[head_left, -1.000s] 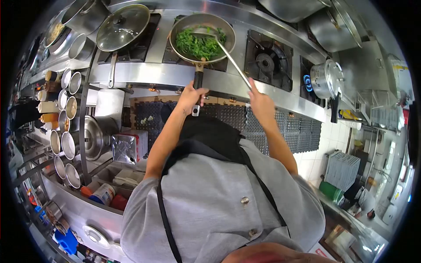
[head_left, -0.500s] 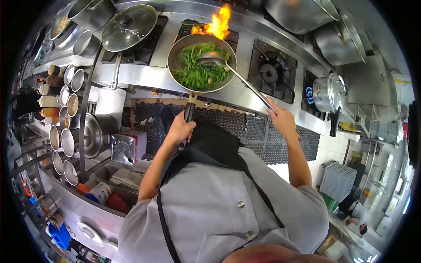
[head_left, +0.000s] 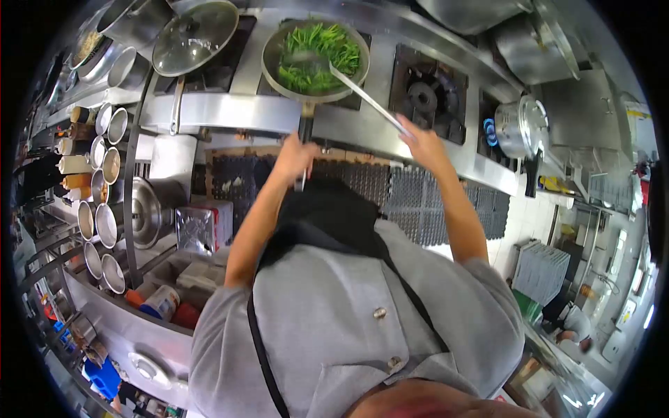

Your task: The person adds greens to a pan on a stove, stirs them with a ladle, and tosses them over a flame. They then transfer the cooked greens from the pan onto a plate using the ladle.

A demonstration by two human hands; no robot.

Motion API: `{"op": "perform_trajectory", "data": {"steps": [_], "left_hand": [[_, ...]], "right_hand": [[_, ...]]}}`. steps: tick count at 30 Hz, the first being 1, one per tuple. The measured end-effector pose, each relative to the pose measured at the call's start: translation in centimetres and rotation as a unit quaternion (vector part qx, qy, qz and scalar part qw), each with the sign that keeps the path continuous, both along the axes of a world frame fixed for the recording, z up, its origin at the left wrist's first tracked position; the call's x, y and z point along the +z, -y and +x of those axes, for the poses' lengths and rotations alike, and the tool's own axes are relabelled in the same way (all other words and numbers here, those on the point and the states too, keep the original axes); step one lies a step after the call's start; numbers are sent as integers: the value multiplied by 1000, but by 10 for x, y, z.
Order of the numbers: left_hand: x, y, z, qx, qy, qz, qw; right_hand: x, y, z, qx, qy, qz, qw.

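Closed around the dark handle of a frying pan [head_left: 272, 50] is my left hand [head_left: 293, 160], slightly smeared by motion. The pan sits over a burner at the back, full of chopped leafy greens [head_left: 322, 47]. My right hand [head_left: 422, 145] grips the end of a long-handled metal ladle [head_left: 371, 99], whose shaft slants down to the left into the pan. Its bowl is blurred and partly hidden among the greens.
A lidded pan [head_left: 195, 43] stands on the burner to the left. Right of my pan is an unlit burner [head_left: 426, 97], then a pressure cooker [head_left: 519, 129] beside a blue flame. Metal cups [head_left: 106, 224] and squeeze bottles [head_left: 73, 164] line the left side. A person [head_left: 575, 326] is at far right.
The tall orange flames behind the pan are gone. Pan and left hand have shifted forward, away from my body. My right hand has moved forward and left with the ladle; the greens are rearranged.
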State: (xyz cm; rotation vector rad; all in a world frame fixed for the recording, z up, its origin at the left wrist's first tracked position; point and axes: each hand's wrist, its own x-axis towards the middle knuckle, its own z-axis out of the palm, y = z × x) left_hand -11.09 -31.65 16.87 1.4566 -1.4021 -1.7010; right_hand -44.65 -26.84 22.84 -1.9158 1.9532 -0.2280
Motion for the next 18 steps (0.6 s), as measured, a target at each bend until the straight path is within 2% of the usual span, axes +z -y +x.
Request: {"op": "perform_trajectory", "data": {"steps": [2, 4, 6, 7, 8, 11, 12, 13, 14, 16, 17, 18], "left_hand": [[59, -48, 17, 24, -49, 75, 996], [44, -63, 29, 24, -23, 73, 997], [35, -29, 15, -54, 19, 65, 996], [34, -11, 1, -55, -17, 10, 998], [3, -2, -9, -17, -35, -6, 999], [20, -53, 21, -17, 1, 25, 1000], [28, -69, 33, -10, 15, 26, 999], [22, -61, 31, -11, 16, -34, 999], [14, -55, 29, -15, 20, -85, 996], [19, -9, 10, -40, -5, 37, 999], [19, 4, -2, -19, -2, -20, 1000], [21, 1, -4, -24, 25, -2, 999]], "right_hand": [[1, -22, -39, 41, 16, -60, 997], [-2, -20, -42, 73, 40, -113, 990], [1, -13, -7, -17, 6, -62, 998], [3, 0, 10, -46, -12, 5, 999], [-19, 4, 11, -23, 46, -35, 998], [-16, -15, -34, 36, 21, -46, 998], [-13, -32, -46, 57, 42, -92, 993], [-10, -35, -54, 85, 56, -135, 986], [-4, -31, -39, 87, 60, -126, 986], [14, -1, 6, -62, -6, 35, 997], [-2, 6, 13, -17, -12, -38, 999], [8, 8, 18, -28, 17, 46, 998]]}}
